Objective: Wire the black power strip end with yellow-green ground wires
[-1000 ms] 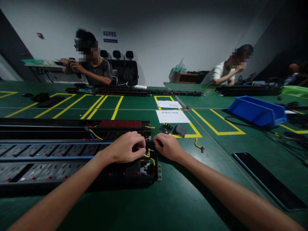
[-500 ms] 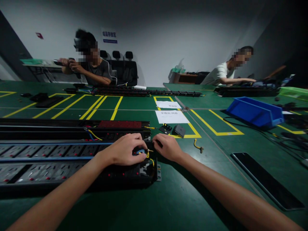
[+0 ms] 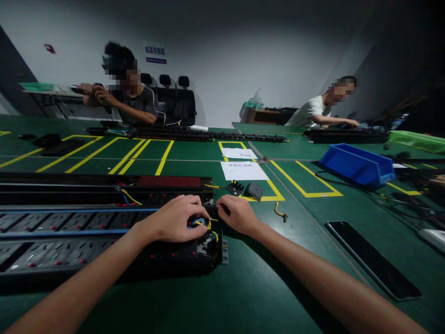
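Note:
Long black socket strips (image 3: 83, 220) with red dots lie side by side on the green table (image 3: 257, 287). My left hand (image 3: 181, 219) rests over the right end of the middle strip, its fingers curled around a blue part (image 3: 196, 222) with yellow wire. To its right, my right hand (image 3: 237, 214) is curled at the strip's end, thumb and forefinger near the tip of the yellow wire (image 3: 209, 224); what is between those fingers is too small to tell. A metal bracket (image 3: 224, 252) sticks out from the end of the nearest strip.
Black small parts (image 3: 255, 190), paper sheets (image 3: 244, 170) and a short yellow cable (image 3: 279, 212) lie beyond my right hand. A phone (image 3: 371, 260) and a blue bin (image 3: 356, 163) are to the right. Two people (image 3: 130, 99) work across the table.
The whole view has shifted slightly, moving most things leftward. My hands keep nearly the same places at the strip's end. The person at the right has drawn an arm in.

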### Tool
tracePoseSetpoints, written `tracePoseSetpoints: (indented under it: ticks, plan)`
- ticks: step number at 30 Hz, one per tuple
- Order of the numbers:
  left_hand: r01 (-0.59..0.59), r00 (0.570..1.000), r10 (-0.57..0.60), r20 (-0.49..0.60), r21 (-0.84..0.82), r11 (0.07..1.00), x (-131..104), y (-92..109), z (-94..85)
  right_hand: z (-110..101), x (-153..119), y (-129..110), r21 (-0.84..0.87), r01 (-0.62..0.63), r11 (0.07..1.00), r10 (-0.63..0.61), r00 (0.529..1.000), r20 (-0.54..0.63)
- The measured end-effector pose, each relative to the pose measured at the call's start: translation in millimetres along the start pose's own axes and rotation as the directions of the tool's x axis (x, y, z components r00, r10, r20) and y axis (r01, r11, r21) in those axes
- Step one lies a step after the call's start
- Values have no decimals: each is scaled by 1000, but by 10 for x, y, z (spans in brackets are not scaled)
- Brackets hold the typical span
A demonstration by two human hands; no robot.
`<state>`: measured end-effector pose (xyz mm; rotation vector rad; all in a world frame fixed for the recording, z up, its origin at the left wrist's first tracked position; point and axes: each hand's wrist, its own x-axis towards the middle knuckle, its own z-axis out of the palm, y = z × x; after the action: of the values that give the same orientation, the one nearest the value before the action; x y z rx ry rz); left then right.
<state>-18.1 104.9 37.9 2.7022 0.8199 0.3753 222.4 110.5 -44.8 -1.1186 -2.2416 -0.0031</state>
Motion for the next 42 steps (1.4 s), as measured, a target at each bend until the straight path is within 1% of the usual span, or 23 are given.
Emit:
tracePoseSetpoints:
  ticks: [12, 20, 26, 31, 42]
  plan:
    - [-1, 1000, 1, 14, 30, 1000, 2, -9, 5, 13, -6, 12, 2, -4, 1000, 4, 1000, -9]
    - [-6, 1000, 6, -6, 17, 1000, -2, -10, 4, 3, -4, 1, 15, -7, 1000, 7, 1000, -4]
    - [5, 1000, -5, 18, 35, 999, 5, -1, 5, 3, -4, -2, 9, -9, 1000, 9, 1000, 1]
    - [-3, 1000, 3, -4, 32, 999, 3, -10, 15, 12, -8, 8, 13, -8, 1000, 8, 1000, 0]
    - [-15, 1000, 16, -13, 33, 999, 2, -13, 18, 8, -5, 5, 19, -7, 1000, 7, 1000, 4]
